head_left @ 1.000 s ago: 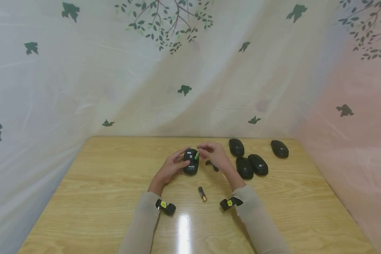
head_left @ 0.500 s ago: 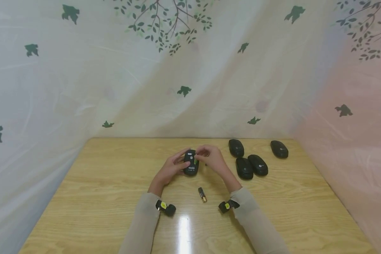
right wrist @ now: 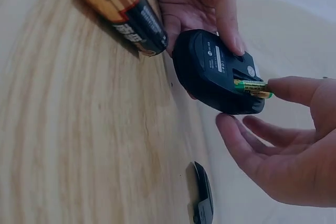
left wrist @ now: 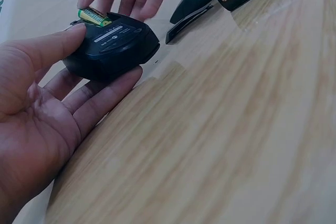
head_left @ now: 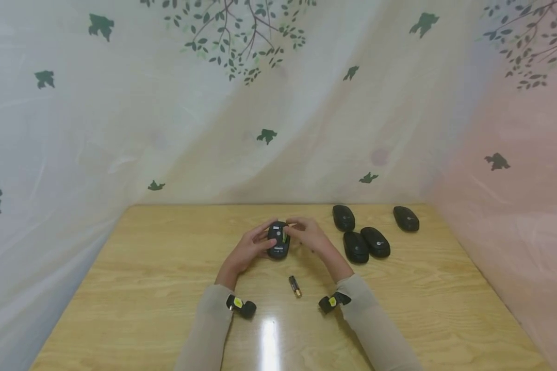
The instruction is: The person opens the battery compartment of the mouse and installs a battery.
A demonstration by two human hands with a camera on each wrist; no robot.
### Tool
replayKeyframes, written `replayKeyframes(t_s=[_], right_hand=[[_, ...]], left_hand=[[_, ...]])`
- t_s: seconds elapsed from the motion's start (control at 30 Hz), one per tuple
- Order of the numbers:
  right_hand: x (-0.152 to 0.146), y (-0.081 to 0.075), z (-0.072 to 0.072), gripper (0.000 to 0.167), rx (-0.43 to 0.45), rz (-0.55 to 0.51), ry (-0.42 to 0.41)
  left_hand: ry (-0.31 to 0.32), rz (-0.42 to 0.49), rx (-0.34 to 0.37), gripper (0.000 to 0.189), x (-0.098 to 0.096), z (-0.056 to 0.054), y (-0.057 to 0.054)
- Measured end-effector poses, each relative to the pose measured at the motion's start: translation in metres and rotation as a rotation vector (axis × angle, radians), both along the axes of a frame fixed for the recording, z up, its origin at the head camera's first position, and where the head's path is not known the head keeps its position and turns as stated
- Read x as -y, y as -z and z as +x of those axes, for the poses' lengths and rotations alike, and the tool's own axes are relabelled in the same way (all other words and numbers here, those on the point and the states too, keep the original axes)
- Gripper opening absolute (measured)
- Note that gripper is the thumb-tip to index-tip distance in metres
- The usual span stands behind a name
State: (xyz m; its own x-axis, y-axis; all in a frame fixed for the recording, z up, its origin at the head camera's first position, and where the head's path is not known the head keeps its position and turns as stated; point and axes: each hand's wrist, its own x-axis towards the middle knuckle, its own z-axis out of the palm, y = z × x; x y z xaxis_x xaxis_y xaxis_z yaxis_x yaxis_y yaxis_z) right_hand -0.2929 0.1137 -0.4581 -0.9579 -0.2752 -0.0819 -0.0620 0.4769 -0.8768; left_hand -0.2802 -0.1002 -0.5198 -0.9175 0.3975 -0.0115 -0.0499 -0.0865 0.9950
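Note:
A black computer mouse (head_left: 278,247) is turned underside up, its battery slot uncovered. My left hand (head_left: 248,251) grips it, thumb on the underside and fingers beneath, as the left wrist view shows. A green battery (right wrist: 249,86) lies along the slot, one end sitting a little proud. With a fairly straight thumb, my right hand (head_left: 308,234) presses that end; its other fingers (right wrist: 236,135) are bent loosely at the mouse's edge, apart from the battery. A black-and-copper battery (head_left: 295,286) rests on the table between the forearms. The thin black battery cover (right wrist: 203,195) lies below the right hand.
Several more black mice stand right side up at the right: a mouse (head_left: 343,218) at the back, two side by side before it, and another mouse (head_left: 406,219) farther right. Behind the wooden table (head_left: 158,288) hangs a printed cloth (head_left: 204,129).
My right hand has moved left onto the mouse. The green battery, pinched and tilted above the slot before, now lies down in it. My left hand keeps its grip.

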Motion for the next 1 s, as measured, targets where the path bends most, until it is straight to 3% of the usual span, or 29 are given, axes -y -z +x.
replayKeyframes(t_s=[0.13, 0.23, 0.47, 0.7, 1.0], right_hand=[[-0.0005, 0.0001, 0.0020, 0.047, 0.125, -0.042, -0.019], [-0.0003, 0.0010, 0.0012, 0.048, 0.160, -0.103, -0.040], [0.0005, 0.0014, -0.0012, 0.046, 0.166, -0.165, -0.086], [0.0015, -0.0067, 0.0025, 0.046, 0.170, -0.159, -0.094], [0.0040, 0.0014, 0.0019, 0.037, 0.102, -0.132, -0.026]], left_hand=[[0.013, 0.006, 0.004, 0.061, 0.0004, 0.0027, 0.0018], [0.017, 0.010, -0.006, 0.062, 0.0004, 0.0029, 0.0018], [0.014, 0.006, -0.019, 0.062, 0.0017, 0.0018, -0.0008], [0.030, 0.014, -0.023, 0.061, 0.0022, 0.0017, -0.0012], [0.057, 0.031, -0.031, 0.061, 0.0004, 0.0032, -0.0012]])
